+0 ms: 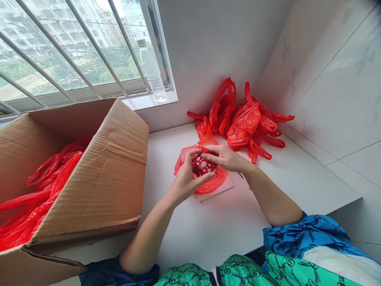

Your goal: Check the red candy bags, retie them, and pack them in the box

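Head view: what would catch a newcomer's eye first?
Probably the pile of red plastic bags, back right on the white table. Next come the left hand and right hand on a white-patterned red item, a red bag around it. At left, a cardboard box holds more red plastic.

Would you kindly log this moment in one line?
left hand: at patterned red item; right hand: at its upper edge; red plastic bag: around item; cardboard box: red plastic inside; bag pile: near wall

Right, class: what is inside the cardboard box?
Red plastic bags lie heaped inside the cardboard box. They cover its bottom, so anything underneath cannot be seen.
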Tool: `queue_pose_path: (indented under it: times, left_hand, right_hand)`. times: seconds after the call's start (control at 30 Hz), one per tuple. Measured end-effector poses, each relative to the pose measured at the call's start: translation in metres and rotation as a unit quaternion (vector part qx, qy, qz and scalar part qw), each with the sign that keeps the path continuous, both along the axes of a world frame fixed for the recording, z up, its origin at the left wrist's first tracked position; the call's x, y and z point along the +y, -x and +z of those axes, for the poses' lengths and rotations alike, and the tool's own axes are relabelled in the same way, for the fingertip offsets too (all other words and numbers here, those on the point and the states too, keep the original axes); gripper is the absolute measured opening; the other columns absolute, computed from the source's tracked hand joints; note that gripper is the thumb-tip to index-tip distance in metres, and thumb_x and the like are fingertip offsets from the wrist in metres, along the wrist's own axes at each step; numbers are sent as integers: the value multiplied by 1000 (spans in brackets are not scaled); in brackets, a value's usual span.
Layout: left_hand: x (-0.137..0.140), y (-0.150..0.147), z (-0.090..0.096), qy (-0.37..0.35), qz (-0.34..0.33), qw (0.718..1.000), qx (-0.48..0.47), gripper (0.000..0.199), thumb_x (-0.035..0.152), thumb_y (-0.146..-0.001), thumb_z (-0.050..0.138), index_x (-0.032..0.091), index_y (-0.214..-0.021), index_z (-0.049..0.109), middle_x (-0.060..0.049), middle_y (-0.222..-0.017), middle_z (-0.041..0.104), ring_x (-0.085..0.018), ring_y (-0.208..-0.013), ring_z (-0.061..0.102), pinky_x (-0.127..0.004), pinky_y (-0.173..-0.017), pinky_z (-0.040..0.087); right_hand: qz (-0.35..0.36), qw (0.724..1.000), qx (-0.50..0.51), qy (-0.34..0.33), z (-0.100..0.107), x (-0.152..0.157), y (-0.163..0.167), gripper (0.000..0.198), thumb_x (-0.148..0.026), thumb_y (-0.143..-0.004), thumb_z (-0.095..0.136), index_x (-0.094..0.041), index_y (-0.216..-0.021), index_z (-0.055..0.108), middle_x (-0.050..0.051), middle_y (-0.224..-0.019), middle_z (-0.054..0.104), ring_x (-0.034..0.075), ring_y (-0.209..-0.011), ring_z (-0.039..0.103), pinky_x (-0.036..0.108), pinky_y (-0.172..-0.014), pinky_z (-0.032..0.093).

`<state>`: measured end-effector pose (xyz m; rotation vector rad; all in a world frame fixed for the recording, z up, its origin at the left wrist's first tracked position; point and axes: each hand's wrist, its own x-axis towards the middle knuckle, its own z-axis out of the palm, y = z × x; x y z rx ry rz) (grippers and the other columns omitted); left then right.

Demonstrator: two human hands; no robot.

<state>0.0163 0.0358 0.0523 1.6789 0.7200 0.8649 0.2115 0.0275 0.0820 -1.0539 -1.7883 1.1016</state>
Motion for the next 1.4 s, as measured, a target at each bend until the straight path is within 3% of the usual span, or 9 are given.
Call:
queue_pose_path:
  times: [0.17,0.3,0.53,0.77,0.9,1.03,1.17,1.3,1.4]
  left_hand:
    - [-4,-1,2,-20,-6,999,38,62,35,-83,74,28,-134,40,-10,-132,54,-14,-81,64,-30,-75,54]
    - [2,2,4,-75,54,986,137,63,42,-86,69,28,-139,37,-7,-116,64,-16,-77,64,-30,-72,51]
    - [5,32,34,-255,245,847,396,45,54,-94,51,26,-129,55,-9,-126,60,-25,-99,64,-31,-70,46]
    - [-27,51,27,-157,207,761,595,57,52,-91,56,22,-139,48,-12,-107,67,-31,-92,66,-30,-56,40]
    - [-26,62,34,-157,207,802,538,39,30,-93,53,28,-132,53,-4,-91,72,-25,-82,67,-29,-57,40]
    - [-6,56,73,-263,336,863,270,38,30,-89,60,29,-128,57,-1,-96,70,-16,-77,65,-25,-63,49]
    - [18,34,109,-320,379,865,76,34,27,-86,64,25,-120,61,-2,-101,67,-14,-86,66,-21,-62,53]
    - [24,12,115,-346,338,875,26,26,26,-89,62,23,-116,63,-3,-107,69,-15,-92,66,-25,-73,56]
    - [16,2,105,-304,204,930,7,26,27,-93,60,23,-119,62,-4,-103,70,-16,-94,67,-30,-84,56]
  right_hand:
    - [2,1000,-2,-5,4,-2,-2,36,-53,-94,54,-20,-86,62,0,-75,55,15,-67,51,26,-56,40]
    - [-53,995,-77,-40,2,-1,-4,35,-52,-95,51,-20,-81,59,-1,-70,53,14,-63,49,27,-56,36]
    - [-271,932,-174,-168,12,-5,-15,19,-41,-92,58,-22,-89,58,0,-81,57,15,-65,49,31,-64,37]
    - [-302,920,-92,-230,23,-17,-25,21,-44,-86,66,-23,-91,62,7,-114,59,20,-85,59,35,-72,48]
    - [-267,941,-11,-206,28,-13,-27,21,-44,-84,69,-24,-86,61,7,-129,56,24,-110,59,40,-89,49]
    - [-208,955,156,-141,32,5,-21,23,-49,-91,58,-26,-93,57,5,-130,61,24,-124,55,42,-99,47]
    - [-224,927,265,-144,35,23,-6,32,-56,-92,51,-28,-107,53,5,-125,62,22,-114,61,38,-92,50]
    - [-187,937,234,-181,37,19,12,43,-52,-85,66,-31,-119,47,6,-138,50,16,-89,63,35,-82,53]
    - [-144,962,122,-198,35,12,24,56,-49,-77,76,-31,-122,49,8,-139,45,21,-102,58,36,-81,53]
